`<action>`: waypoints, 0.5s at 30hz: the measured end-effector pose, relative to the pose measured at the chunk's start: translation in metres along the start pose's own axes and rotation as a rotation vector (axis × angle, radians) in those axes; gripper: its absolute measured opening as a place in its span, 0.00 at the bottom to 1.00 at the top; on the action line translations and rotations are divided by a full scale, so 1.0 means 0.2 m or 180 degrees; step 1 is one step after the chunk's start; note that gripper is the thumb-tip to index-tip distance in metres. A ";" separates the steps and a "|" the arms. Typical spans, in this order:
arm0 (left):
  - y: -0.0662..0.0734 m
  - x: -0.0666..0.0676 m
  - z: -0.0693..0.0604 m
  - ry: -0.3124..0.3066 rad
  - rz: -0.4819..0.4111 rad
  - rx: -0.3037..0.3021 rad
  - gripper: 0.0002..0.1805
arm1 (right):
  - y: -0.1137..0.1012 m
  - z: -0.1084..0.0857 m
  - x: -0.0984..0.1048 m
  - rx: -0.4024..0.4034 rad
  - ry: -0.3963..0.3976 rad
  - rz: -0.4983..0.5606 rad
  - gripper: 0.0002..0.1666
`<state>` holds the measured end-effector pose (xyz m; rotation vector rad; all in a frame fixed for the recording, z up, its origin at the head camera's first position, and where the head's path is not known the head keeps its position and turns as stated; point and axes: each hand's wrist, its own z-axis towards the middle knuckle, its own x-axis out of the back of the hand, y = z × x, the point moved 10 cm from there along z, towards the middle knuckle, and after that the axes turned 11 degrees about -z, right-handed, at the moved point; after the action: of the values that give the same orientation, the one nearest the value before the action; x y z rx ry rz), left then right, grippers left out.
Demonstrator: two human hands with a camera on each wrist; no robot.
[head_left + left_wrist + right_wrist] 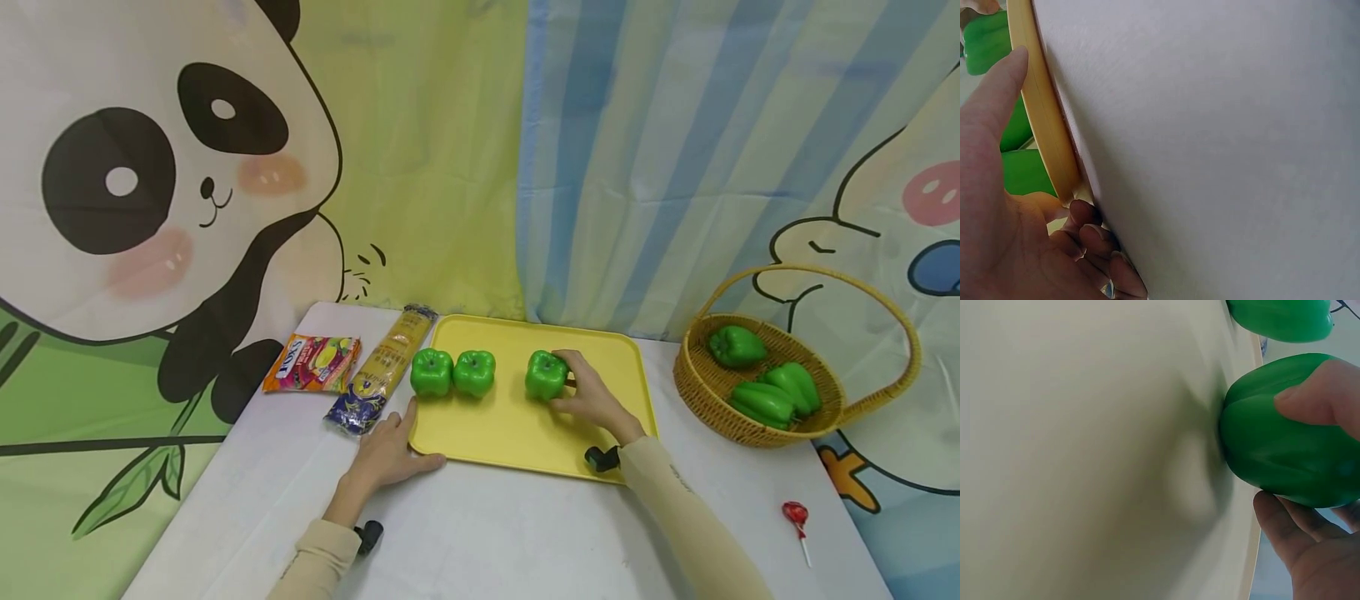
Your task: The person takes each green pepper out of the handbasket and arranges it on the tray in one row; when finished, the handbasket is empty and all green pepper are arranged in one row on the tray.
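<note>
My right hand (592, 398) grips a green bell pepper (546, 375) over the right half of a yellow tray (487, 437). In the right wrist view the thumb lies on one side of this pepper (1291, 437) and the fingertips on the opposite side; whether its base touches the tray I cannot tell. Two more green bell peppers, one at the left (431, 372) and one beside it (474, 372), stand at the tray's left side. My left hand (390, 450) rests at the tray's near left corner, thumb against the front rim (1041, 106), other fingers round the corner.
A wicker basket (705, 400) with a tall handle holds several green peppers at the right. Left of the tray lie a pasta packet (386, 362) and an orange FOX'S candy bag (313, 364). A red lollipop (796, 514) lies near the table's right edge. Printed curtains hang behind.
</note>
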<state>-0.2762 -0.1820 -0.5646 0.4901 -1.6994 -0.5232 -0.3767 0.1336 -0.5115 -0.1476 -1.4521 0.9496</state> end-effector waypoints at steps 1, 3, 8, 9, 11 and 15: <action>0.00 0.00 0.00 0.0002 0.0000 -0.0004 0.69 | -0.01 0.01 -0.01 0.0014 -0.0009 -0.0011 0.51; 0.00 0.00 0.00 -0.0001 0.0015 -0.0010 0.69 | -0.02 0.02 -0.02 0.0031 -0.0040 0.0007 0.51; 0.00 0.00 0.00 -0.0007 0.0005 0.0015 0.69 | -0.05 0.04 -0.06 0.0071 -0.0103 0.0042 0.51; 0.00 0.00 0.00 -0.0014 -0.0004 0.0027 0.69 | -0.06 0.05 -0.07 0.0077 -0.0116 0.0054 0.50; 0.00 0.00 0.00 -0.0019 -0.0024 0.0035 0.69 | -0.07 0.06 -0.08 0.0106 -0.0137 0.0056 0.50; 0.00 0.00 0.00 -0.0024 -0.0021 0.0016 0.69 | -0.10 0.08 -0.11 0.0136 -0.0181 0.0062 0.50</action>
<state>-0.2754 -0.1821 -0.5639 0.4980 -1.7071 -0.5262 -0.3781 0.1008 -0.5128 -0.1042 -1.4836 1.0069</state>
